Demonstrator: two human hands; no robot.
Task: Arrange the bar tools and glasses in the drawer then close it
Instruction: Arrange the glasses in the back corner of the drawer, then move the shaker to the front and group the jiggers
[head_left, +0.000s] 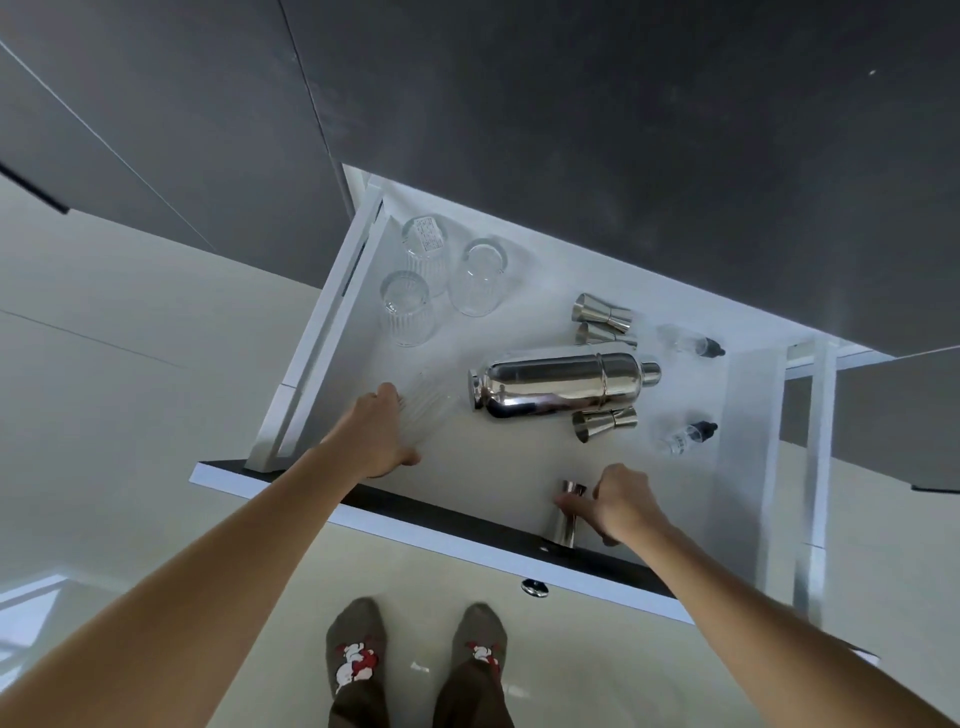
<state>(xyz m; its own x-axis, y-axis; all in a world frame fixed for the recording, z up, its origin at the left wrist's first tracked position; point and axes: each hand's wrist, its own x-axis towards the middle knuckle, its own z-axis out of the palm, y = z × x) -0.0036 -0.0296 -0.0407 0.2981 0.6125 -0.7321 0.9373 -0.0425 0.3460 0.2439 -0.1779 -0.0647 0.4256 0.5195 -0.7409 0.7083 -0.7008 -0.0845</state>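
Note:
The white drawer stands pulled out below me. My left hand grips a ribbed clear glass lying on its side near the drawer's front left. My right hand holds a steel jigger upright at the front edge. A steel cocktail shaker lies on its side mid-drawer. Three ribbed glasses stand at the back left. Two jiggers lie behind the shaker, and one jigger lies in front of it. Two small dropper bottles lie at the right.
A dark countertop overhangs the drawer's back. The drawer front has a dark top edge and a round metal knob. Metal runners show at the right. My socked feet stand on the pale floor below the drawer.

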